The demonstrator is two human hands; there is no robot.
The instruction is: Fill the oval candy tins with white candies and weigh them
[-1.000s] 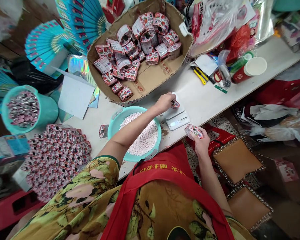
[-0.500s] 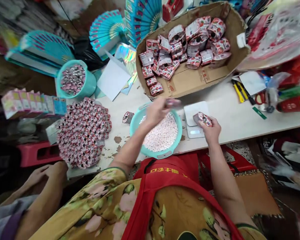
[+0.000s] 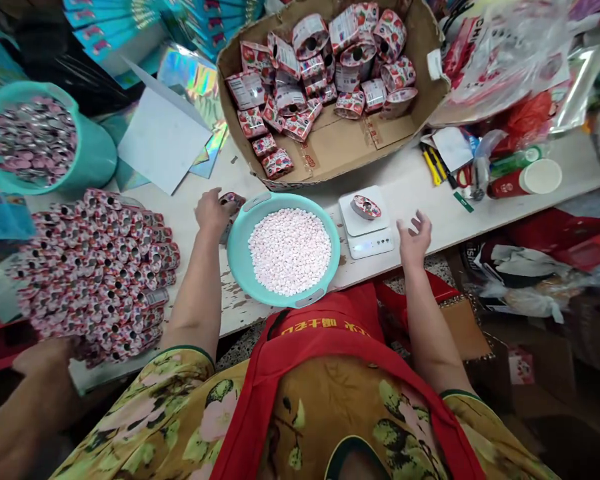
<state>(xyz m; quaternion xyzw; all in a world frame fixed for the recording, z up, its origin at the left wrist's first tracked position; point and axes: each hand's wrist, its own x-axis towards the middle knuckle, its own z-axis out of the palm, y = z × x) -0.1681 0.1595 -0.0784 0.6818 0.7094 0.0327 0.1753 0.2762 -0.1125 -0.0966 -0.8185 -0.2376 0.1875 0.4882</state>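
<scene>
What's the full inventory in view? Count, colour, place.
Worktable: 1, white, centre
Basin: 1, turquoise, table's front
Pellets: many, pale pink, in basin
Scale: 1, white, right of basin
Scale packet: 1, red-patterned, on scale
Cardboard box: 1, brown, behind basin
Box packets: many, red-patterned, in box
Packet stack: 1, red-patterned, left on table
Bucket: 1, turquoise, far left
Folded sheet: 1, white, beside bucket
Fanned stacks: at least 2, blue, upper left
Cup: 1, red and white, right
Apron: 1, red, on wearer
Co-worker's arm: 1, bare, lower left
Left hand: 1, bare, at a packet left of basin
Right hand: 1, bare, open, right of scale
</scene>
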